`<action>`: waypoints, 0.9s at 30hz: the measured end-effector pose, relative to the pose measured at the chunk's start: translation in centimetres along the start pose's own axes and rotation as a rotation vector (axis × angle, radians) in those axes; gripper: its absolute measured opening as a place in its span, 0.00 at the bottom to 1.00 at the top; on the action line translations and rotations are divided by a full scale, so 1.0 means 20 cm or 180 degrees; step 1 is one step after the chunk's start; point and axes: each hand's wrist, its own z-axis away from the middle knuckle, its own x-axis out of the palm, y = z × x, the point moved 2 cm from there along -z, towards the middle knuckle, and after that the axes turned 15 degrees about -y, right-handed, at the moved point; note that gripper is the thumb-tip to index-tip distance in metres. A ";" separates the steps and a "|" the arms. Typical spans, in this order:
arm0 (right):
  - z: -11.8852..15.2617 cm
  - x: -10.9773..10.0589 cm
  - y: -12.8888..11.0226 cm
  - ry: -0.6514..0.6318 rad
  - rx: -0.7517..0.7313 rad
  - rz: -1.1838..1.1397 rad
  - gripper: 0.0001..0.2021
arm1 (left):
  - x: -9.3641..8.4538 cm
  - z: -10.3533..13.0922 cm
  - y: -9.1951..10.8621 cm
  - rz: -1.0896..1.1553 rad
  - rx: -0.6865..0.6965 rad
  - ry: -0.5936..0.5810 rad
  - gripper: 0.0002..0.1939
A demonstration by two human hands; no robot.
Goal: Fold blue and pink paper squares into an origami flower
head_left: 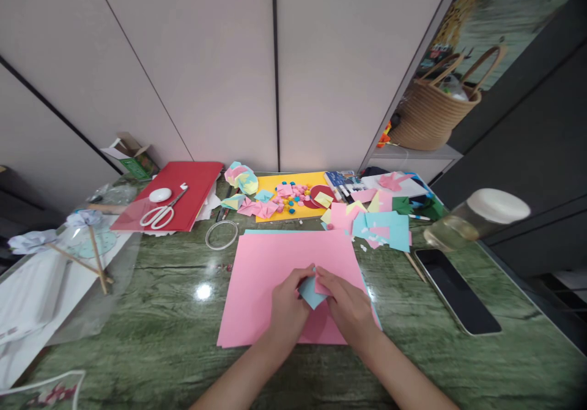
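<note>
A small folded paper [312,292], light blue with a pink part on its right, is held between my two hands above large pink sheets [257,275]. My left hand [290,300] grips its left side, fingers closed on it. From the right, my right hand [346,303] pinches the pink part with thumb and forefinger. Under the pink sheets a light blue sheet shows at the top and right edges. The other fingertips of both hands are partly hidden behind the folded paper and the hands.
White scissors [158,215] lie on a red folder [192,184], left of a tape roll [221,235]. Behind are a yellow sheet [266,184] with small balls and paper scraps [387,226]. A phone [458,294] and a lidded jar [463,223] stand right; paper flowers [85,217] lie left.
</note>
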 end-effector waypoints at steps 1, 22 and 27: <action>0.00 0.00 0.00 -0.0034 0.0009 -0.0024 0.17 | 0.00 0.00 0.00 -0.0031 0.0000 -0.0021 0.10; -0.03 0.05 0.11 -0.0697 0.1315 -0.0435 0.17 | -0.02 -0.07 -0.06 -0.0246 -0.0244 -0.0028 0.17; -0.03 0.05 0.13 -0.0482 0.1394 -0.0492 0.15 | 0.00 -0.08 -0.07 0.0186 -0.0295 -0.0006 0.16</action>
